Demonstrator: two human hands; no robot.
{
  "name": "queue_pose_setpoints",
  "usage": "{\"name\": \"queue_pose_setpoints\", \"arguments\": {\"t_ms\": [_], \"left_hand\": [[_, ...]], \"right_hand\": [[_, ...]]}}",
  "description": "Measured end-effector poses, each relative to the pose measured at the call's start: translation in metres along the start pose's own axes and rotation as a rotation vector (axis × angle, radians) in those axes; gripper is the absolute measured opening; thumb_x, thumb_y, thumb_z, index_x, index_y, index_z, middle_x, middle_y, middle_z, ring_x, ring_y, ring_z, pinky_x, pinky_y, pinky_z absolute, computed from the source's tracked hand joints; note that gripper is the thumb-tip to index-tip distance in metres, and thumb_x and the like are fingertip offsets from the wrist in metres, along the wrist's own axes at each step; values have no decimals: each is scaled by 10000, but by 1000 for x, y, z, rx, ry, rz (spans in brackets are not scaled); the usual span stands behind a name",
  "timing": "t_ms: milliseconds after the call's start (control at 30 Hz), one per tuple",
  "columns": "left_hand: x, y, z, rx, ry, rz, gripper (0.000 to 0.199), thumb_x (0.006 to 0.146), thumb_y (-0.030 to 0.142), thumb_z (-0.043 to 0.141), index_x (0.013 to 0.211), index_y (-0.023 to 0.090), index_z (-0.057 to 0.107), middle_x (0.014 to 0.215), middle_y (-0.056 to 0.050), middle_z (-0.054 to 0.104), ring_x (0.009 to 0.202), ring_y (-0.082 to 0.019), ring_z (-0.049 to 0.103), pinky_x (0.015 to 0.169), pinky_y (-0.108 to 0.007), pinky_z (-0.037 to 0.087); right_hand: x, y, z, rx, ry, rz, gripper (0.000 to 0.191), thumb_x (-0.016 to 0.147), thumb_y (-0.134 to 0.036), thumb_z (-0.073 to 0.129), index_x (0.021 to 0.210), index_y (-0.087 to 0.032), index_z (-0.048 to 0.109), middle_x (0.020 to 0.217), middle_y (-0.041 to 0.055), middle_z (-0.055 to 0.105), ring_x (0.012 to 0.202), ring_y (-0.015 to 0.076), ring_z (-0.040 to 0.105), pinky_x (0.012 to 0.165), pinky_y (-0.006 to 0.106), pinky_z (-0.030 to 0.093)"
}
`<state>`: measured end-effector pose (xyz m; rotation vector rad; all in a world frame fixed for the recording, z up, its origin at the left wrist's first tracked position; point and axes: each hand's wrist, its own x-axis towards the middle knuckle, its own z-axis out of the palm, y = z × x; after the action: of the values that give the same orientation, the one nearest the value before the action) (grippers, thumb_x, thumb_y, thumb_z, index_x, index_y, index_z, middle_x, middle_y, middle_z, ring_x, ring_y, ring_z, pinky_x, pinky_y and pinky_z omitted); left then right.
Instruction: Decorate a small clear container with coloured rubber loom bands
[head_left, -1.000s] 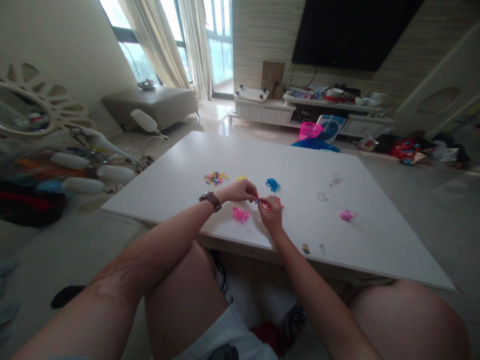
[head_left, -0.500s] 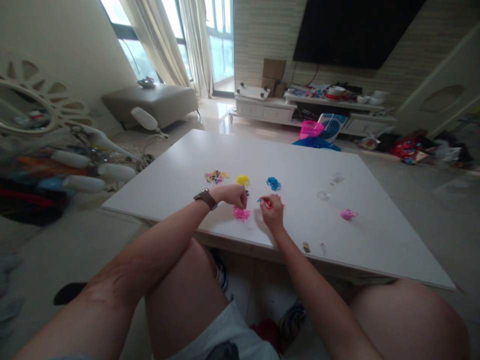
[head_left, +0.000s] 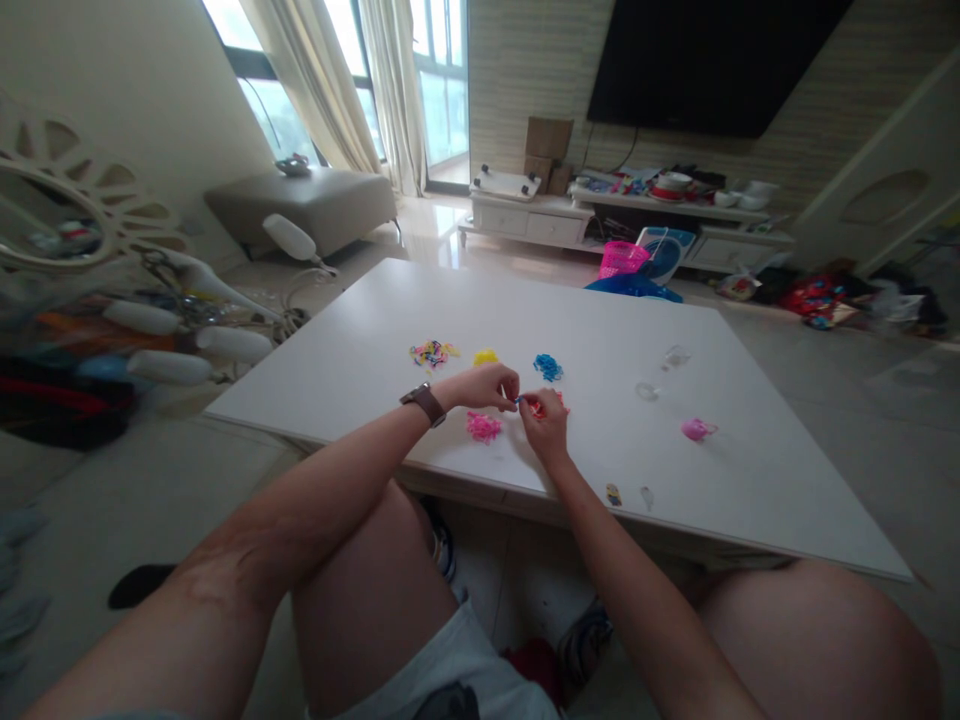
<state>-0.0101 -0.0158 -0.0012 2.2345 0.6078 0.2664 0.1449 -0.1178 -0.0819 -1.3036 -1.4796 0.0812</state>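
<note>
Looks early on: pinching a small blue piece in the right grip, above the counter; cannot tell whether pinching with the left grip too. Leaves pink pile, blue pile and mixed pile loose.

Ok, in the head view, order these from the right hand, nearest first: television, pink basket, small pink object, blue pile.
1. Blue pile: just beyond the right hand.
2. Small pink object: table's right side.
3. Pink basket: past the table's far edge.
4. Television: on the far wall.
</note>
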Motion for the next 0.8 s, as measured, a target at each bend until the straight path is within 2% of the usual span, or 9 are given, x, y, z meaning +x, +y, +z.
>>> {"name": "queue_pose_setpoints", "arguments": {"t_ms": [167,267,400,700,800], "left_hand": [[4,3,7,-69,-1,12,46,761,119,687,795,122,655,651,-22,694,592,-120,654,547,-190,437],[3,2,6,-139,-25,13,31,783,119,654,813,115,646,643,-25,701,601,-123,675,566,-188,463],[3,-2,3,-211,-51,-17,77,783,161,683,834,111,654,658,-45,721,624,-141,695,586,-203,490],[1,-8,-3,-228,-72,-86,119,747,170,724,845,120,678,679,-52,736,650,-154,701,608,-223,508],[1,-7,-9,-226,-74,-113,198,751,220,743,914,123,685,700,-60,739,633,-159,693,574,-225,494]], "right_hand": [[-1,1,0,7,6,13,111,895,-230,582,793,-206,620,757,19,611,758,193,547,713,333,428],[-2,0,0,34,27,36,66,884,-217,577,884,-200,641,803,24,627,785,191,574,722,328,448],[-2,0,-1,89,19,25,199,858,-177,587,1043,-200,656,899,37,670,813,186,610,728,323,472],[-3,-2,1,59,-28,-18,85,890,-210,602,862,-202,682,810,32,677,733,172,589,653,301,457],[-2,-1,-1,30,-15,-21,95,898,-227,600,842,-208,674,799,29,676,742,178,602,688,318,473]]}}
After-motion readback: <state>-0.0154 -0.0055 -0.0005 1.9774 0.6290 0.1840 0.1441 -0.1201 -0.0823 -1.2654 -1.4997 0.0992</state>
